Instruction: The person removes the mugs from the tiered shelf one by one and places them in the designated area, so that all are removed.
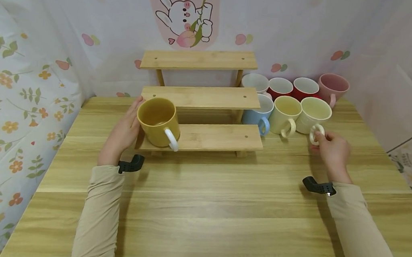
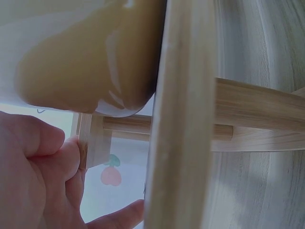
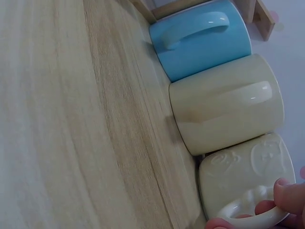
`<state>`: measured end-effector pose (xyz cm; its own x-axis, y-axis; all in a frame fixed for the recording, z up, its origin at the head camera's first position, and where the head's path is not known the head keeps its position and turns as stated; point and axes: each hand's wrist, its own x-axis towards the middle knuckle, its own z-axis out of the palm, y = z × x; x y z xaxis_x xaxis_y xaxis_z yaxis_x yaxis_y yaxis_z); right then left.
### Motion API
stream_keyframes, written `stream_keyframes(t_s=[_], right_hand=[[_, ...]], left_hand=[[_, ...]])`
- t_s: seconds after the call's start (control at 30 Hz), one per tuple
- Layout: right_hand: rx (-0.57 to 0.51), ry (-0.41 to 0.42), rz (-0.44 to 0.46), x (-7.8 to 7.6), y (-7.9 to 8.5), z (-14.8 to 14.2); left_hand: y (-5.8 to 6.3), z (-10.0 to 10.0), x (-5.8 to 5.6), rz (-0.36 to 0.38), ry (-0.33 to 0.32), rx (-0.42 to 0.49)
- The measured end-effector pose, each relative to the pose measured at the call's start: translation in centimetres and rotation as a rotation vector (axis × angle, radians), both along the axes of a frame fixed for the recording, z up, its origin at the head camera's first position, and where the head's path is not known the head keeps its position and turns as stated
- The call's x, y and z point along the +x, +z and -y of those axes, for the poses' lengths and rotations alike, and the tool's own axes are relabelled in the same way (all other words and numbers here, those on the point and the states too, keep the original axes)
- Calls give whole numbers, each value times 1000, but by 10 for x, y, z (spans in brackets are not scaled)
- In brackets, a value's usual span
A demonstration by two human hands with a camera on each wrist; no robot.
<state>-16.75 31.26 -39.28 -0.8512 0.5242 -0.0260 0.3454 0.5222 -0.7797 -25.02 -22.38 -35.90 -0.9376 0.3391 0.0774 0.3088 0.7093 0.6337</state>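
Note:
A mustard-yellow mug (image 1: 158, 122) with a white handle stands upright at the left end of the lowest board of a three-tier wooden rack (image 1: 219, 139). My left hand (image 1: 123, 129) lies along the mug's left side, its fingers reaching back to the end of the middle board. In the left wrist view, the hand (image 2: 38, 167) shows beneath the mug's glossy side (image 2: 90, 57). On the right, my right hand (image 1: 333, 150) pinches the ring-shaped handle of a cream mug (image 1: 313, 114). The right wrist view shows thumb and fingers around that handle (image 3: 257, 219) and raised relief on the mug's wall.
Left of the cream mug stand a pale yellow mug (image 1: 283, 114) and a blue mug (image 1: 255, 116), the latter close to the rack. Behind them are a whitish mug (image 1: 254, 84), two red mugs and a pink mug (image 1: 332, 88). Patterned cloth (image 1: 109, 24) hangs around the wooden table (image 1: 199, 216).

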Motion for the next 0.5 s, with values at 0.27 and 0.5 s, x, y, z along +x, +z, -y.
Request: stream_keyframes(t_s=[0.27, 0.5], right_hand=[[18, 7, -5, -5, 1, -3], [29, 2, 7, -7, 0, -4]], left_hand=[[0, 0, -1, -7, 2, -1], [-2, 0, -1, -11, 7, -5]])
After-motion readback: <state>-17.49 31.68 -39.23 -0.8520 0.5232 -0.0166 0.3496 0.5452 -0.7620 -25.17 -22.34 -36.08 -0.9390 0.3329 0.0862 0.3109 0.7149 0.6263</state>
